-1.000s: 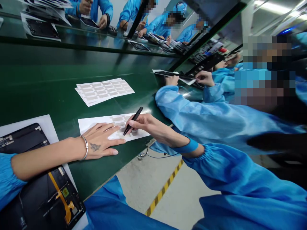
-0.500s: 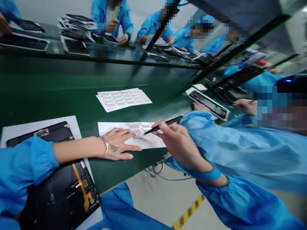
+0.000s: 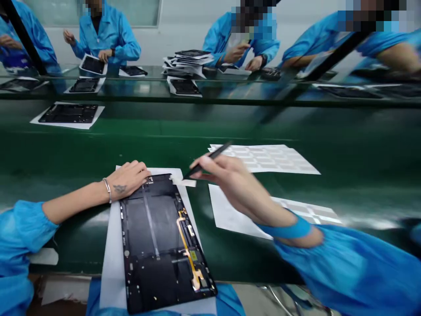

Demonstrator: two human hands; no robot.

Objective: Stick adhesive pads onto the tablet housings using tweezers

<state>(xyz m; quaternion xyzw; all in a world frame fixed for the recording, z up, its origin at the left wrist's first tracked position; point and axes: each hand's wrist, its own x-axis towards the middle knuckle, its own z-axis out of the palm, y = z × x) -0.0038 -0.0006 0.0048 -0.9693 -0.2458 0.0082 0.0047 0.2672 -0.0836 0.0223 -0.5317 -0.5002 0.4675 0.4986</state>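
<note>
The slim black pen-shaped tool [image 3: 210, 157] sat pinched in the curled right hand [image 3: 233, 186], its long axis slanting down-left and its tip at a small white label [image 3: 185, 182] on the far corner of a black tablet panel [image 3: 141, 224], while the left hand [image 3: 126, 177] lay open, gripping nothing, on the panel's far end.

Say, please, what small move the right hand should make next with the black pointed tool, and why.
Probably the right hand should lower the black pointed tool slightly and press the small pale strip down. The tool's tip is right beside that strip, at the top corner of the black tablet panel, and the left hand rests at the panel's other top corner.
</note>
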